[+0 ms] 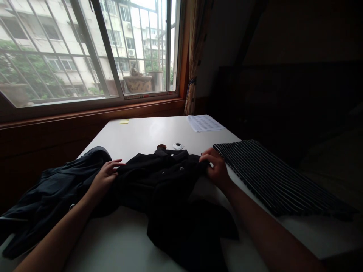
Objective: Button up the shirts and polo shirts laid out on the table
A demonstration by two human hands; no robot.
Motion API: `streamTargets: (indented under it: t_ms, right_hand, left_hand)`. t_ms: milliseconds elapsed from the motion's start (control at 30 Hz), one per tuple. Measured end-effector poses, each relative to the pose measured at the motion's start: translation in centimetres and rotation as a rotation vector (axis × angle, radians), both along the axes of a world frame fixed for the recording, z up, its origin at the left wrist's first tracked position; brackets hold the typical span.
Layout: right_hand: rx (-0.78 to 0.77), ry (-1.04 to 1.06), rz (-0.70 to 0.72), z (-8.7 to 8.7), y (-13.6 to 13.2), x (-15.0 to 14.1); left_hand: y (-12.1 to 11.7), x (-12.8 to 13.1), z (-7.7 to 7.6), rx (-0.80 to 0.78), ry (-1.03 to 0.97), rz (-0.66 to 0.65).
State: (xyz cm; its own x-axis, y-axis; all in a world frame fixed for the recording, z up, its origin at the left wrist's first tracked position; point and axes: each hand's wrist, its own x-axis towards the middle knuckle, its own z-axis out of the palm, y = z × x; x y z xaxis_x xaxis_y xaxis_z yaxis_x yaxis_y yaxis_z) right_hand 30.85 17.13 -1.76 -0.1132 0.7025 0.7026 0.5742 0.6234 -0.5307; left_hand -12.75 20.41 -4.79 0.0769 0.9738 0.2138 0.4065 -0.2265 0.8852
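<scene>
A black collared shirt [170, 189] lies rumpled across the middle of the white table, its collar at the far end and its lower part spread toward me. Small light spots, perhaps buttons, show on its front. My right hand [215, 166] pinches the shirt's fabric at the right shoulder. At the opposite shoulder, my left hand [106, 175] rests against the cloth, index and middle fingers stretched out and apart; its thumb is hard to make out. Beside my left forearm is a heaped dark blue garment [65, 177], partly behind the arm.
To the right lies a dark striped cloth [272, 173], running past the table edge. Beyond the collar sit a small white round object [178, 146] and a brown round one [161, 146]. Printed sheets [205, 123] and a yellow note [124, 121] lie at the table's far end, below a barred window.
</scene>
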Motion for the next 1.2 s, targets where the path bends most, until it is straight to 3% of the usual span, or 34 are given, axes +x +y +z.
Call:
streamTargets:
  t_ms: [133,267,400,467,567,667,733,800,900,1067,1200]
  right_hand:
    - [-0.026,0.222,-0.014,0.1,0.4,1.3]
    - [-0.038,0.408,-0.02,-0.3,1.1,1.8]
    - [0.004,0.376,-0.125,-0.3,1.2,1.5]
    - [-0.025,0.288,-0.072,0.0,0.7,0.5]
    - [-0.136,0.087,0.186,0.5,-0.7,-2.0]
    - [-0.285,-0.162,0.487,0.6,-2.0,-4.7]
    - [-0.401,-0.312,0.597,0.5,-2.5,-5.8]
    - [-0.521,-0.395,0.641,0.2,-2.7,-6.2]
    - [-0.696,-0.42,0.671,0.1,-2.6,-5.7]
    - [-1.014,-0.441,0.744,0.9,-2.3,-4.6]
    - [-1.262,-0.434,0.651,0.8,-2.3,-4.6]
  left_hand:
    - [0.2,-0.7,-0.2,0.042,0.044,0.041]
    - [0.1,-0.6,-0.3,0.136,0.219,0.097]
    - [-0.3,0.1,0.0,0.28,0.408,0.14]
    - [-0.6,0.4,0.1,0.373,0.483,0.113]
    - [-1.2,1.3,0.5,0.496,0.592,-0.013]
    - [-2.1,2.7,1.0,0.541,0.666,-0.285]
    - [-2.7,3.7,1.2,0.516,0.722,-0.467]
    - [-3.2,4.4,1.2,0.482,0.78,-0.57]
    - [-3.6,4.8,1.2,0.435,0.815,-0.602]
    - [-4.3,4.9,2.1,0.282,0.72,-0.687]
    - [-5.0,5.6,3.3,0.114,0.581,-0.841]
